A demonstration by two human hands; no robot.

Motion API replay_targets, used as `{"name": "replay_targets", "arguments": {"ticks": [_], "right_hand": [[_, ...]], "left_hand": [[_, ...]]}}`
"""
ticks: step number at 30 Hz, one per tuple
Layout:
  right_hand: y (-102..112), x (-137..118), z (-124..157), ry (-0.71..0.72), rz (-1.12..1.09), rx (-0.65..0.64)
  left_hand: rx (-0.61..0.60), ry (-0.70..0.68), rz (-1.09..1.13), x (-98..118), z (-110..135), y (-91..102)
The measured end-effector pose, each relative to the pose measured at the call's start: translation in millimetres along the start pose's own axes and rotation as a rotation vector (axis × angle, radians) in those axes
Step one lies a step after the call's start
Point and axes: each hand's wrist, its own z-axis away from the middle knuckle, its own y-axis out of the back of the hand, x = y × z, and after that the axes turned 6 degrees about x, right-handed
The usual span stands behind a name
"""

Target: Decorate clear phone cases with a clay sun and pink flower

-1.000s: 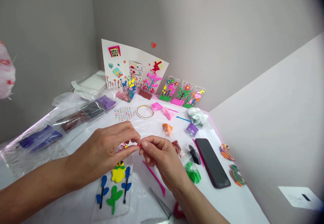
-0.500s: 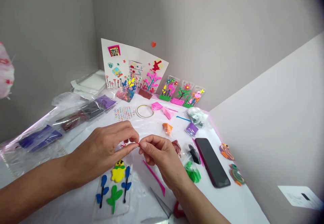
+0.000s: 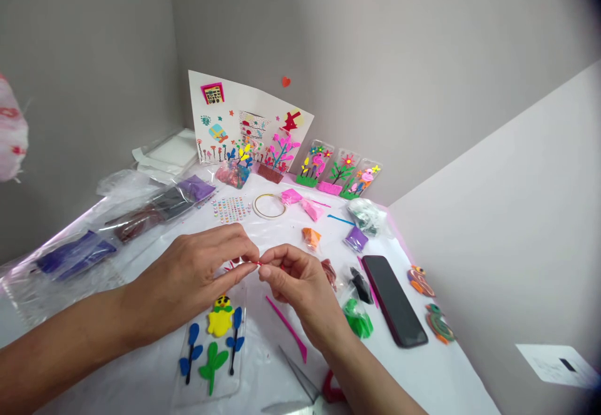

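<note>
My left hand (image 3: 201, 271) and my right hand (image 3: 300, 293) meet over the table, thumbs and fingertips pinched together. Between the fingertips shows a tiny strip of red modelling clay (image 3: 258, 263), held by both hands. More thin red bits peek out under my left hand, partly hidden. Just below lies a clear phone case (image 3: 223, 385) bearing a yellow clay chick (image 3: 220, 321), a green clay plant (image 3: 213, 365) and blue-leaved stems (image 3: 192, 352) on both sides. A pink modelling tool (image 3: 287, 330) rests near my right hand.
Scissors (image 3: 300, 374) lie at the front edge. To the right are a black phone (image 3: 395, 302) and bagged green clay (image 3: 359, 322). Bagged clay (image 3: 154, 211) stretches along the left. Decorated cases (image 3: 335, 174) and a painted card (image 3: 235, 105) lean against the wall behind.
My fingertips have shifted slightly, and a little more of the red clay shows between them. Everything else stays in place.
</note>
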Motion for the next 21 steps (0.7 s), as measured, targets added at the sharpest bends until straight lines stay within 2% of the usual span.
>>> {"name": "replay_targets", "arguments": {"ticks": [21], "right_hand": [[0.1, -10.4, 4.2, 0.029, 0.122, 0.034]], "left_hand": [[0.001, -0.032, -0.008, -3.7, -0.3, 2.5]]}}
